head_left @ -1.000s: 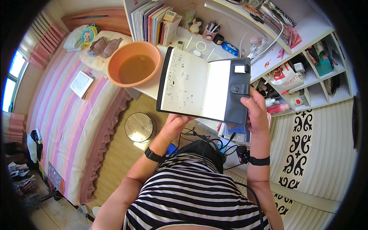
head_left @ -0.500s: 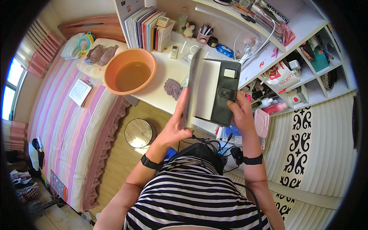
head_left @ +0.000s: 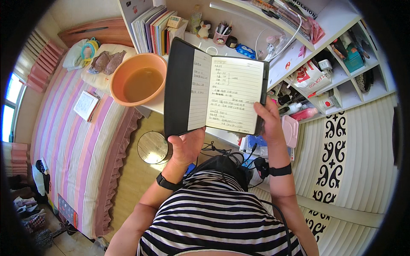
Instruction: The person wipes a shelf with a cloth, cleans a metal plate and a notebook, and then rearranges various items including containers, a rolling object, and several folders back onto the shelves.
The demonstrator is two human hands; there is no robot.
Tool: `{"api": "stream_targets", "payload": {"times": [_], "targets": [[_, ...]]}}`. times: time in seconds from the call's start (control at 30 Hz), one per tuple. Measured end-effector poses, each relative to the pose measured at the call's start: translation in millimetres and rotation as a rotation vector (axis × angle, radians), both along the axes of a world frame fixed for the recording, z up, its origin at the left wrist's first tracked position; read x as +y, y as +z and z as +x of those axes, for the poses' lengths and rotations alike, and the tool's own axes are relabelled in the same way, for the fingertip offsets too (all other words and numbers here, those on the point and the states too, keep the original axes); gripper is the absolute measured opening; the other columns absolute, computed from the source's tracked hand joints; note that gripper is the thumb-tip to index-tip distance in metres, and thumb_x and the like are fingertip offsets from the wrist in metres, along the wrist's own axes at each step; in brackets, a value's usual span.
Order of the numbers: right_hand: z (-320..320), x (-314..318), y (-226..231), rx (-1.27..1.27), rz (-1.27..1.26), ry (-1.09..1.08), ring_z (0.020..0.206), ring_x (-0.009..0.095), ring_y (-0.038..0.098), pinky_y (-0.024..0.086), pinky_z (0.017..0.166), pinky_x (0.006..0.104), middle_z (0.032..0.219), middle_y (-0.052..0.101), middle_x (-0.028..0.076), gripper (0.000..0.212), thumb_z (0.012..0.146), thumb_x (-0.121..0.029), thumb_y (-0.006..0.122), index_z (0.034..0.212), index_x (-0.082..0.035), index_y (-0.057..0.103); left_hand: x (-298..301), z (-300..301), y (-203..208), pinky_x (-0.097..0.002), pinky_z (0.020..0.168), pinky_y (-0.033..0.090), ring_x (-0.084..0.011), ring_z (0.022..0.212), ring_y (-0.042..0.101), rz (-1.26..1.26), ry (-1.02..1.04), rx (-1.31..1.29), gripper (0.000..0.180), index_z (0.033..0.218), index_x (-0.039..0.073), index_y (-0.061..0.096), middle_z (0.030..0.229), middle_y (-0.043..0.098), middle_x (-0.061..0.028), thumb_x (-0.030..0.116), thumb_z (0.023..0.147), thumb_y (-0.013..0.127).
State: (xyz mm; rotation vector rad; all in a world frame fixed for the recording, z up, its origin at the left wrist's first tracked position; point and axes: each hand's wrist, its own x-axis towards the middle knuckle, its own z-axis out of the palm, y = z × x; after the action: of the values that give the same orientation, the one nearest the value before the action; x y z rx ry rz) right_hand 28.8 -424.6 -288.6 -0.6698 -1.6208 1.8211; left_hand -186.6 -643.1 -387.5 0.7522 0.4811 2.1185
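Observation:
A notebook (head_left: 232,96) with a black cover lies spread wide in front of me, handwriting on its lined pages. My right hand (head_left: 270,119) grips its right edge, the thumb on the written page and the fingers behind. Under the lower edge of the black front cover (head_left: 177,89), my left hand (head_left: 188,147) supports the notebook. The left thumb sticks out to the side, and the left fingers are partly hidden behind the cover. Both wrists wear black bands.
An orange basin (head_left: 139,80) of brownish water stands on the white desk, left of the notebook. Books (head_left: 153,30), a penguin toy (head_left: 204,30) and a pen cup (head_left: 221,36) line its back. Shelves are at right, a striped bed (head_left: 81,158) at left, a round stool (head_left: 153,147) below.
The notebook has been opened out: its front cover swung left and the written pages now face me. My left hand moved left and down with the cover; the right hand stays on the right edge.

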Motion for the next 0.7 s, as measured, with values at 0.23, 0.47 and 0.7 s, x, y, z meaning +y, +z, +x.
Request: {"api": "stream_targets", "payload": {"times": [0.23, 0.47, 0.7], "targets": [[20.0, 15.6, -8.8, 0.081, -0.025, 0.004, 0.146, 0.024, 0.088, 0.067, 0.126, 0.0409, 0.166, 0.091, 0.018, 0.06, 0.128, -0.022, 0.082, 0.179, 0.009, 0.075, -13.4, -4.7, -14.1, -0.0624, 0.161, 0.031, -0.0379, 0.202, 0.036, 0.121, -0.11, -0.051, 0.127, 0.216, 0.013, 0.034, 0.222, 0.038, -0.0111, 0.098, 0.125, 0.06], [33.7, 11.0, 2.9, 0.076, 0.061, 0.003, 0.148, 0.024, 0.086, 0.063, 0.128, 0.0404, 0.165, 0.092, 0.017, 0.065, 0.124, -0.028, 0.09, 0.177, 0.007, 0.077, -22.8, -5.7, 11.8, -0.0686, 0.16, 0.035, -0.0437, 0.199, 0.043, 0.058, -0.185, -0.177, 0.103, 0.213, 0.01, 0.041, 0.219, 0.044, -0.0174, 0.067, 0.129, 0.063], [33.5, 4.6, 13.7, 0.082, 0.063, -0.038, 0.145, 0.024, 0.086, 0.064, 0.126, 0.0404, 0.161, 0.093, 0.016, 0.064, 0.123, -0.031, 0.093, 0.173, 0.007, 0.081, -21.9, -10.7, 18.0, -0.0704, 0.159, 0.036, -0.0454, 0.198, 0.046, 0.052, -0.22, -0.218, 0.101, 0.211, 0.006, 0.043, 0.217, 0.047, -0.0194, 0.054, 0.125, 0.064]]}}
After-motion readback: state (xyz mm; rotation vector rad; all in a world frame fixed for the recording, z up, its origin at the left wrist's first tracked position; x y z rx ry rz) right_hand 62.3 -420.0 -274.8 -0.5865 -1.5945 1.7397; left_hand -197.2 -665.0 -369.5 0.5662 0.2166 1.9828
